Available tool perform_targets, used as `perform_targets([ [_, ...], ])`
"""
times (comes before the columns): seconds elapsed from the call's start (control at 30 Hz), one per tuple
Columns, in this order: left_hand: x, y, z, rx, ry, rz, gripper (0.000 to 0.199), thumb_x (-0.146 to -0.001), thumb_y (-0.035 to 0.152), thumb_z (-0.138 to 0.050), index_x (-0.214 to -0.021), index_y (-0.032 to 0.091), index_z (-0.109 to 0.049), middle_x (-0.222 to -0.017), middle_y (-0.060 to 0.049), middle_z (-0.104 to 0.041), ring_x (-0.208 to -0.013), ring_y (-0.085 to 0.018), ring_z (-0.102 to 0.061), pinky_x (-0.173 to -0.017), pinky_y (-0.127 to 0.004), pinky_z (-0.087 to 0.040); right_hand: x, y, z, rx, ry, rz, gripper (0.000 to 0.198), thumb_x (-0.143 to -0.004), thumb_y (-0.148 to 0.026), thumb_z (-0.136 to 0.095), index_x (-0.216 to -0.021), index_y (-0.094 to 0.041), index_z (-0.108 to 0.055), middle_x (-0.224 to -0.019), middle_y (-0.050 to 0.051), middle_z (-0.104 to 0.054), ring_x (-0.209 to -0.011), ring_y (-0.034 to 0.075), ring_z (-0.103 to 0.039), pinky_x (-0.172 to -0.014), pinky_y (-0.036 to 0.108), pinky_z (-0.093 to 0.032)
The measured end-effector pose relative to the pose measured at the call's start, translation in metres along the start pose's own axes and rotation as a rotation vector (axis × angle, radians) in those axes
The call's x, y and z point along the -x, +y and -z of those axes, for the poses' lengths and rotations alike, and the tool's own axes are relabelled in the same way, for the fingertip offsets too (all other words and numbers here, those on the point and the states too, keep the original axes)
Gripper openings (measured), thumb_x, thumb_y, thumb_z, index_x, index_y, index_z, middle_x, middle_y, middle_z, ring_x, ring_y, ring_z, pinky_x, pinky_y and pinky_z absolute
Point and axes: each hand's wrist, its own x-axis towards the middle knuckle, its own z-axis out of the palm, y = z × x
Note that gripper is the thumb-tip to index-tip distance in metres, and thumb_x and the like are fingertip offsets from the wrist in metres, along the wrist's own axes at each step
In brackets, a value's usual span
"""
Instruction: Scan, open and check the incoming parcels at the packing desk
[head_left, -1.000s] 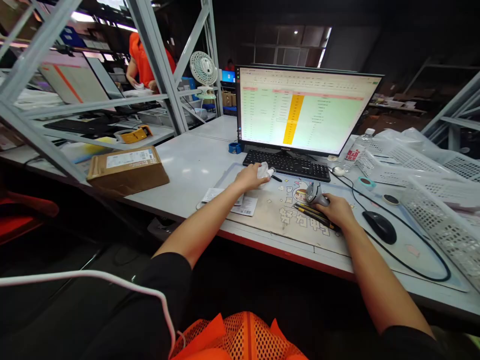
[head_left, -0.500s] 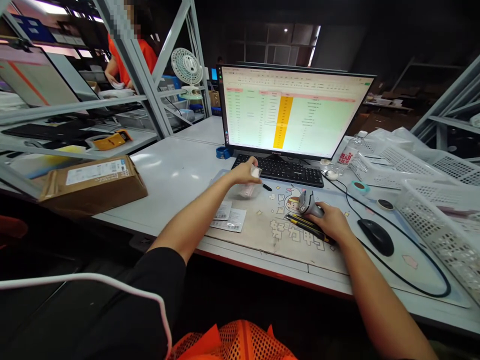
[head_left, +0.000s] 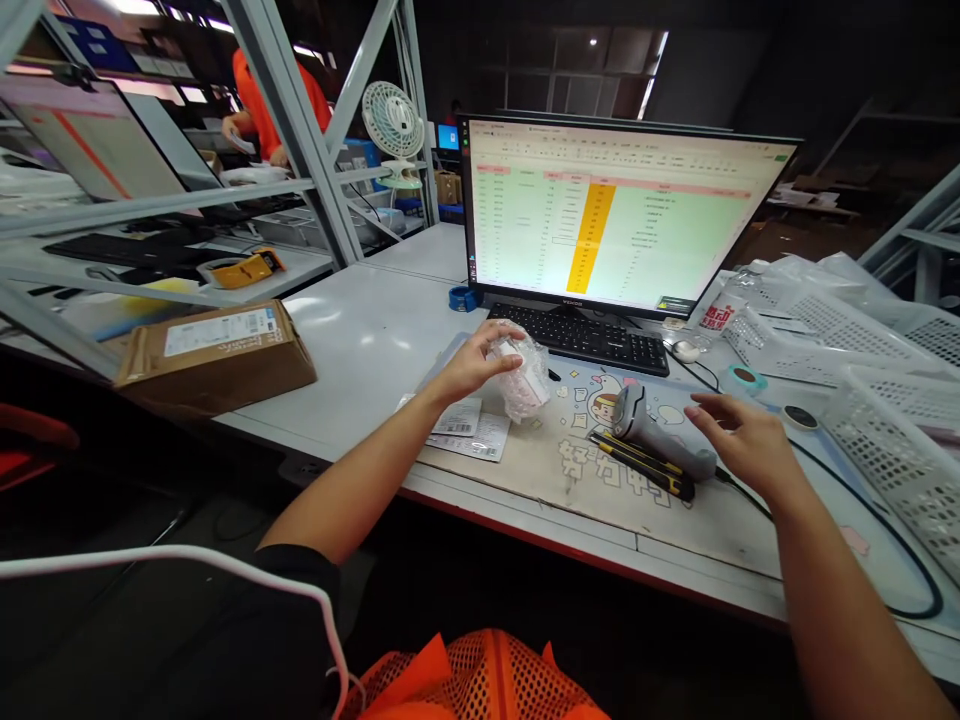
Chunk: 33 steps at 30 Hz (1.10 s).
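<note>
My left hand [head_left: 484, 360] is closed around a small pack in clear bubble wrap [head_left: 525, 385], holding it just in front of the keyboard. Two white labelled packets [head_left: 472, 435] lie flat beneath and beside that wrist. On the desk mat, a grey barcode scanner [head_left: 660, 445] rests alongside black-and-yellow utility knives [head_left: 637, 465]. My right hand [head_left: 742, 440] is to the right of the scanner, not touching it, with thumb and fingers apart and nothing visible in them. The computer mouse is hidden, apparently behind that hand.
A monitor [head_left: 615, 220] and black keyboard [head_left: 592, 335] stand at the back. White plastic baskets [head_left: 892, 440] line the right side, near tape rolls [head_left: 746, 378]. A cardboard box [head_left: 217, 360] sits at left by the metal rack. Beyond it, a person in orange [head_left: 281, 110] works.
My right hand has let go of the barcode scanner and moved right. My left hand has lifted and turned the bubble-wrapped pack, bringing it closer. The view has shifted slightly.
</note>
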Motion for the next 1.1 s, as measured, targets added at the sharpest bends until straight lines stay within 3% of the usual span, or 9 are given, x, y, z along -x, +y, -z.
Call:
perform_targets([
  [0.13,0.004,0.027,-0.032,-0.034,-0.106,-0.203,0.043,-0.089,0.052,-0.085,-0.124,0.03,-0.073,-0.139,-0.009,-0.051,-0.138,-0.031,-0.052,-0.123,-0.047,-0.044,0.004,-0.068,-0.021,-0.31,-0.188,0.108,0.059,-0.09,-0.071,-0.069,-0.122,-0.021,-0.076,-0.102,0.01,-0.077,-0.08,0.023,-0.07,-0.073,0.036,-0.057],
  [0.3,0.003,0.041,-0.054,-0.215,-0.189,-0.294,0.046,-0.093,0.053,-0.081,-0.129,0.027,-0.07,-0.139,-0.011,-0.054,-0.141,-0.033,-0.052,-0.124,-0.049,-0.044,-0.013,-0.122,-0.069,-0.653,-0.302,-0.019,0.045,-0.082,-0.063,-0.073,-0.084,-0.018,-0.07,-0.059,-0.002,-0.056,-0.05,0.012,-0.045,-0.047,0.026,-0.036],
  [0.43,0.0,0.042,-0.037,-0.498,-0.014,-0.071,0.038,-0.088,0.046,-0.085,-0.116,0.023,-0.073,-0.129,-0.009,-0.061,-0.12,-0.032,-0.063,-0.111,-0.047,-0.052,-0.022,-0.134,-0.08,-0.661,-0.098,-0.025,0.027,-0.076,-0.044,-0.072,-0.082,-0.018,-0.069,-0.057,-0.002,-0.058,-0.046,0.011,-0.047,-0.045,0.025,-0.036],
  [0.53,-0.002,0.047,-0.026,-0.725,0.026,0.142,0.04,-0.084,0.043,-0.089,-0.115,0.022,-0.075,-0.126,-0.01,-0.063,-0.109,-0.034,-0.066,-0.102,-0.049,-0.054,-0.026,-0.145,-0.082,-0.594,-0.078,0.0,0.022,-0.076,-0.038,-0.07,-0.08,-0.017,-0.07,-0.058,-0.001,-0.061,-0.046,0.011,-0.05,-0.043,0.024,-0.037],
  [0.67,-0.006,0.058,-0.019,-0.91,-0.132,0.161,0.047,-0.081,0.037,-0.088,-0.124,0.021,-0.076,-0.129,-0.012,-0.062,-0.103,-0.036,-0.067,-0.099,-0.05,-0.054,-0.03,-0.17,-0.079,-0.645,-0.091,-0.031,0.017,-0.077,-0.032,-0.071,-0.079,-0.016,-0.071,-0.056,-0.001,-0.059,-0.041,0.009,-0.046,-0.039,0.023,-0.034],
  [0.8,-0.014,0.068,-0.003,-0.66,-0.319,0.134,0.053,-0.074,0.042,-0.09,-0.122,0.024,-0.078,-0.127,-0.011,-0.063,-0.087,-0.027,-0.069,-0.079,-0.039,-0.059,-0.035,-0.187,-0.066,-0.758,-0.151,0.008,0.024,-0.08,-0.033,-0.073,-0.095,-0.015,-0.071,-0.059,-0.003,-0.06,-0.042,0.01,-0.047,-0.037,0.023,-0.035],
  [0.93,-0.018,0.065,0.022,-0.348,-0.308,0.151,0.046,-0.079,0.059,-0.081,-0.1,0.018,-0.079,-0.106,-0.012,-0.069,-0.068,-0.021,-0.068,-0.062,-0.035,-0.057,-0.038,-0.154,-0.026,-0.603,-0.264,0.188,0.05,-0.089,-0.049,-0.072,-0.126,-0.015,-0.07,-0.076,0.004,-0.073,-0.056,0.016,-0.063,-0.049,0.029,-0.052],
  [1.0,-0.014,0.051,0.038,-0.313,-0.258,0.2,0.053,-0.082,0.069,-0.076,-0.095,0.018,-0.076,-0.093,-0.011,-0.07,-0.068,-0.023,-0.068,-0.064,-0.036,-0.058,-0.036,-0.108,0.005,-0.368,-0.107,0.219,0.051,-0.094,-0.055,-0.067,-0.124,-0.015,-0.073,-0.082,0.007,-0.076,-0.064,0.019,-0.068,-0.062,0.034,-0.058],
  [1.1,-0.003,0.015,0.063,-0.385,-0.153,0.227,0.074,-0.077,0.087,-0.067,-0.108,0.02,-0.075,-0.109,-0.015,-0.072,-0.094,-0.032,-0.071,-0.082,-0.044,-0.063,-0.021,-0.012,0.046,0.089,0.189,0.11,0.049,-0.093,-0.056,-0.064,-0.119,-0.016,-0.077,-0.092,0.012,-0.078,-0.082,0.027,-0.074,-0.085,0.044,-0.06],
])
